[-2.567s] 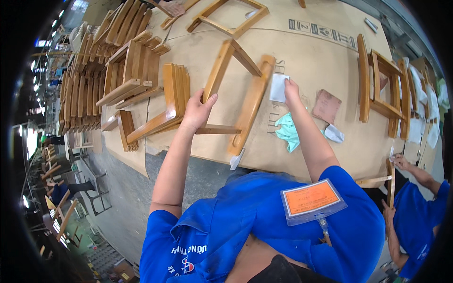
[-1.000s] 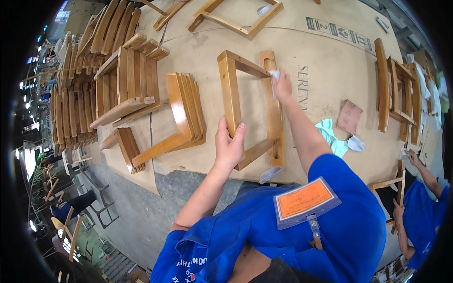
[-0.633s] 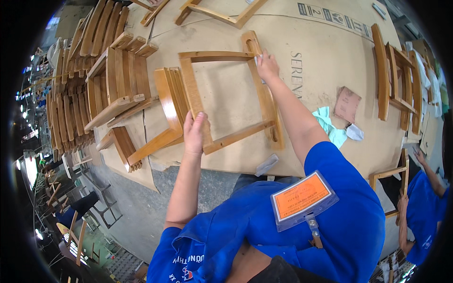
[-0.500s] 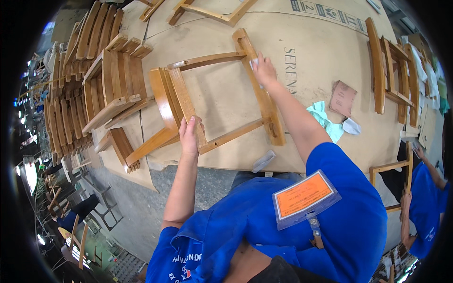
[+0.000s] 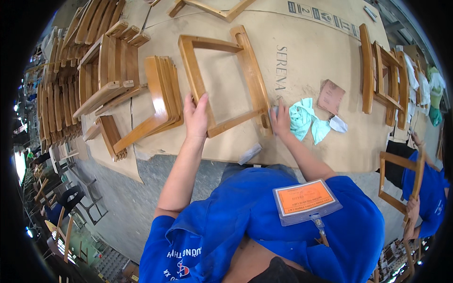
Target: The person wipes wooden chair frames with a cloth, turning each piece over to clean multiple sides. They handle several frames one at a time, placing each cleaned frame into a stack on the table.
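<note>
A wooden frame (image 5: pixel 196 63), 4-sided and honey-brown, is propped at the middle of the paper-covered table (image 5: pixel 325 56). The left hand (image 5: pixel 196 115) pinches its left rail close to the near corner, thumb on the inner side. The right hand (image 5: pixel 282 120) holds a pale pad (image 5: pixel 274 113) against the near end of the frame's right rail. Half a second ago that hand was well up the same rail; it has slid nearer and now sits just beside the mint-green cloth (image 5: pixel 302 118). The frame's left side has come away from the stack of angled pieces (image 5: pixel 163 89), leaving a gap.

Most of the pad is hidden under the right hand, whose thumb cannot be made out; the left fingertips are out of sight behind the rail. At the far edge, another frame (image 5: pixel 229 14) is cut off.

The held frame's long axis follows its broad right rail, running from far left to near right, with both ends jutting past the crosspieces.

Farther right lie a brown sheet (image 5: pixel 330 95) and, beyond the table's near right corner, a co-worker's hand (image 5: pixel 412 207) grasping a similar frame (image 5: pixel 383 177).
</note>
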Tool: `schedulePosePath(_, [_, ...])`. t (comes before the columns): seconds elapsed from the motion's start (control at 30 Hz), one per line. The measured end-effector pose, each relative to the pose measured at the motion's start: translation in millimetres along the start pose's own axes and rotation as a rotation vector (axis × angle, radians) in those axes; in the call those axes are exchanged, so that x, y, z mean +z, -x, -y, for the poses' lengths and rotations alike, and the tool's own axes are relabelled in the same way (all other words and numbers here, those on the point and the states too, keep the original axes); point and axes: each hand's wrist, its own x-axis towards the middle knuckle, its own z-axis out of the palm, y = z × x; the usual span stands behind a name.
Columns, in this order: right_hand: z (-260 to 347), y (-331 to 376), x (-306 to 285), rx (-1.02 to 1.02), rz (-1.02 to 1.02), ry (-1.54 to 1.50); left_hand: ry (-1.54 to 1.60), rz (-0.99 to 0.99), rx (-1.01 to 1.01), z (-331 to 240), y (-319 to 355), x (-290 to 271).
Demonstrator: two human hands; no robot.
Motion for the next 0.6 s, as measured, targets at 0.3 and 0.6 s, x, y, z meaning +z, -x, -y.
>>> schedulePosePath(0.3, [1.5,-24.1,11.9,0.117,0.168,0.114,-0.094,0.062,0.091,-26.8,24.3,65.2])
schedulePosePath(0.6, [-4.5,-23.8,23.1,0.094,0.167,0.120,-0.186,0.052,0.099,-32.1,27.8,81.4])
